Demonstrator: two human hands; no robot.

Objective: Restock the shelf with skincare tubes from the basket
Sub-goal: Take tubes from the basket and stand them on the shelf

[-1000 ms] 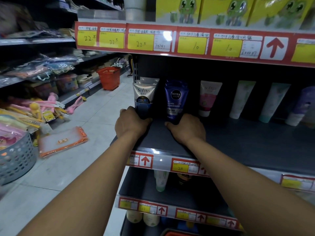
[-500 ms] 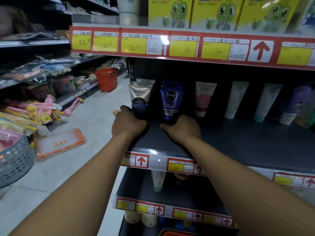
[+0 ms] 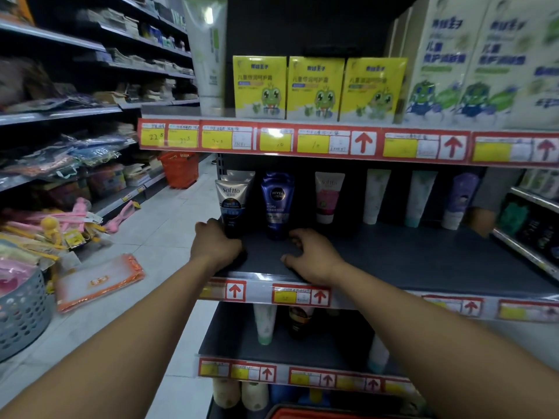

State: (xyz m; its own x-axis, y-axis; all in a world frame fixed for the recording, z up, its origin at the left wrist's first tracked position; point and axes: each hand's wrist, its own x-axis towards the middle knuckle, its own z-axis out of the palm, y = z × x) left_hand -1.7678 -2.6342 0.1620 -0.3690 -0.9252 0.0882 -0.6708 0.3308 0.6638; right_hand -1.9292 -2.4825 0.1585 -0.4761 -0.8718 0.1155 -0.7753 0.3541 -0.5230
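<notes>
Left hand (image 3: 216,244) is at the front-left end of the middle shelf (image 3: 408,261), fingers curled round the base of the Softto tube (image 3: 232,204). That tube stands cap-down, upright, leftmost in the row, with a second grey tube right behind it. Right hand (image 3: 314,257) rests on the shelf deck just right of the blue Nivea Men tube (image 3: 276,204), fingers loosely curled and holding nothing; its fingertips sit near the Nivea cap, contact not clear. Softto and Nivea stand just beside each other, a narrow gap between.

Further right in the same row, set back toward the rear: a white-and-pink Softto tube (image 3: 328,196), two white-green tubes (image 3: 375,195) (image 3: 419,198) and a purple tube (image 3: 461,201), all cap-down and spaced apart.

Shelf above carries three yellow frog-print boxes (image 3: 314,87), a tall white tube (image 3: 207,52) on their left and larger white frog boxes (image 3: 484,62) to the right. Red and yellow price tags (image 3: 302,142) line the shelf edges.

Lower shelf holds a white-green tube (image 3: 264,323) and a dark bottle (image 3: 299,322). The red rim at the bottom edge (image 3: 332,414) is probably the basket, mostly cut off. In the aisle: an orange shopping basket (image 3: 180,169), a grey perforated bin (image 3: 21,313) and an orange-edged pouch (image 3: 98,281) on the floor.
</notes>
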